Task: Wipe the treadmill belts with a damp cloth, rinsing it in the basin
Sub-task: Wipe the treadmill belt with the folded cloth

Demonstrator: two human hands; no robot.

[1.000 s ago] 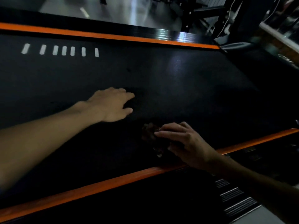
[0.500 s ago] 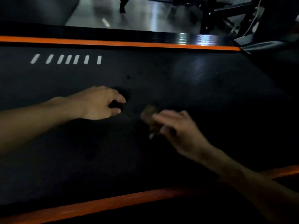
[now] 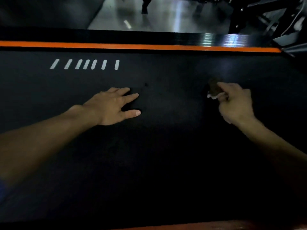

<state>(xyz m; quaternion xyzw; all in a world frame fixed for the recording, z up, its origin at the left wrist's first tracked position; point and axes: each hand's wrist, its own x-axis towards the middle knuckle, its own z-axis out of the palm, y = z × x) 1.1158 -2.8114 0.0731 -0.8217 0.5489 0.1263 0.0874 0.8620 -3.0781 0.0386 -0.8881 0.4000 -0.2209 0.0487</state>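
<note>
the right hand (image 3: 235,103) pinches the cloth (image 3: 214,87) on the belt (image 3: 166,163), toward its far edge. the left hand (image 3: 114,106) rests flat, fingers spread. wiping seems midway; no basin in view.

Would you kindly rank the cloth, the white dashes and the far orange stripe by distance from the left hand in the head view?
From the left hand:
1. White dashes, just beyond it.
2. Far orange stripe, past the dashes.
3. Cloth, to the right, in the right hand.
</note>
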